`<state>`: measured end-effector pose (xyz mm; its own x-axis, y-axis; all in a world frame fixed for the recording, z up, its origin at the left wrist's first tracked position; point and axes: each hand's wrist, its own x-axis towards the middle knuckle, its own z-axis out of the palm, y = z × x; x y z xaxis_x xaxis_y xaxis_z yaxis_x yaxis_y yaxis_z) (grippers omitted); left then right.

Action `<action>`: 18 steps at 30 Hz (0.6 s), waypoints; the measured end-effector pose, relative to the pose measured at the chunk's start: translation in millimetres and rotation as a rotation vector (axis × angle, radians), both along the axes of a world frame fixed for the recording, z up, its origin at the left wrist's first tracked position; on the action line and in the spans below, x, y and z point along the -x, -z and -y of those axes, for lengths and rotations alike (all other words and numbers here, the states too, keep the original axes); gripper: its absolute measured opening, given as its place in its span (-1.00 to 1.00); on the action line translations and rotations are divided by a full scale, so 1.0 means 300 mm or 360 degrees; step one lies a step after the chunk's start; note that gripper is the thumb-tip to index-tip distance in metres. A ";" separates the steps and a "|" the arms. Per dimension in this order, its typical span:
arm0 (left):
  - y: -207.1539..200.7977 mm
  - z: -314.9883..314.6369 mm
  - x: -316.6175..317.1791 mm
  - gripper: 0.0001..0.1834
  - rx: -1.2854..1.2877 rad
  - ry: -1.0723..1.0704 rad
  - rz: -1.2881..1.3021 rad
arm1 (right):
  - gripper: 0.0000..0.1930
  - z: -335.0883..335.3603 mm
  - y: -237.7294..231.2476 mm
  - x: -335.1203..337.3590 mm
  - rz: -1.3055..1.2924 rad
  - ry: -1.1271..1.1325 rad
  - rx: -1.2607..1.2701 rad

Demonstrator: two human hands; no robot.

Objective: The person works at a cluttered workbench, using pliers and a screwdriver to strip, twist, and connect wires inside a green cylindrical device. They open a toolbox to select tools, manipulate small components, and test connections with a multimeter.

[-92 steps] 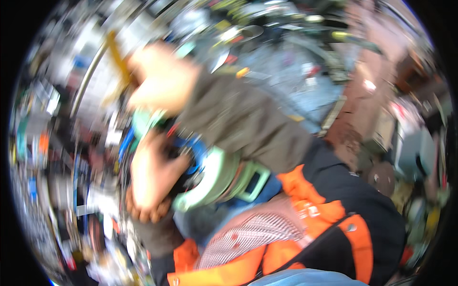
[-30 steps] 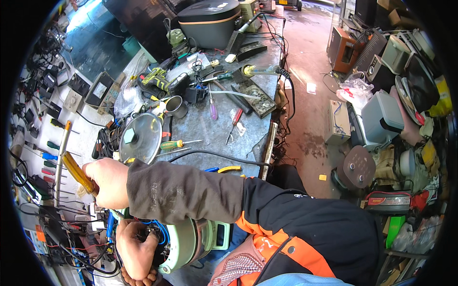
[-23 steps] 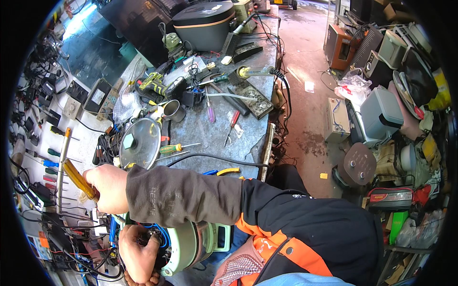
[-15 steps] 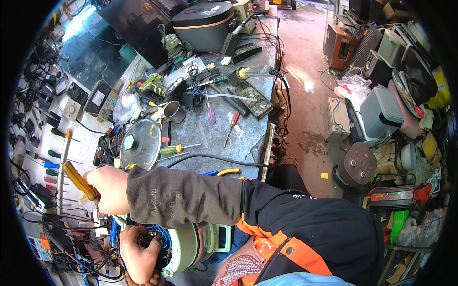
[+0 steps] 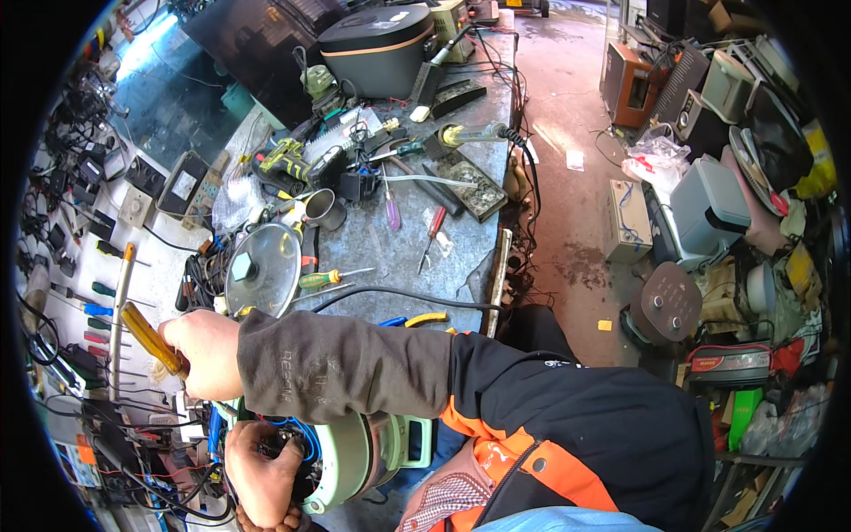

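Across the view reaches my right arm, its hand [image 5: 206, 355] closed around a tool with a translucent amber-yellow handle [image 5: 151, 339]. The tool's working end is hidden behind that hand. Below it, my left hand [image 5: 262, 472] is closed, thumb and fingers together at the opened end of a pale green round appliance [image 5: 347, 461] with a side handle. Blue wires [image 5: 308, 436] and dark inner parts show beside the fingertips. What the fingers pinch cannot be made out. My right sleeve covers part of the appliance's upper side.
Beyond my arm, the workbench [image 5: 381, 262] holds a glass lid [image 5: 263, 270], a metal cup [image 5: 324, 210], a cordless drill [image 5: 288, 161] and several screwdrivers. A black cable [image 5: 399, 294] crosses it. Screwdrivers hang at left; stacked appliances and a battery [image 5: 628, 222] line the right.
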<state>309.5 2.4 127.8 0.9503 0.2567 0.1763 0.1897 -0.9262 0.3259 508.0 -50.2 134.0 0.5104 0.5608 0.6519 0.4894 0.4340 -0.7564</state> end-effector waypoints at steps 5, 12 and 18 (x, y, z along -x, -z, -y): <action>0.004 -0.001 0.003 -0.70 -0.0028 -0.0019 0.0006 | -0.66 0.011 -0.008 0.003 -0.0044 -0.0063 0.0039; 0.009 -0.003 0.002 -0.69 -0.0110 -0.0019 -0.0007 | -0.71 0.006 -0.004 -0.001 -0.0042 -0.0040 0.0007; -0.011 0.020 0.028 -0.67 -0.0145 -0.0112 -0.0040 | -0.80 0.001 -0.012 0.021 -0.0045 -0.0080 0.0007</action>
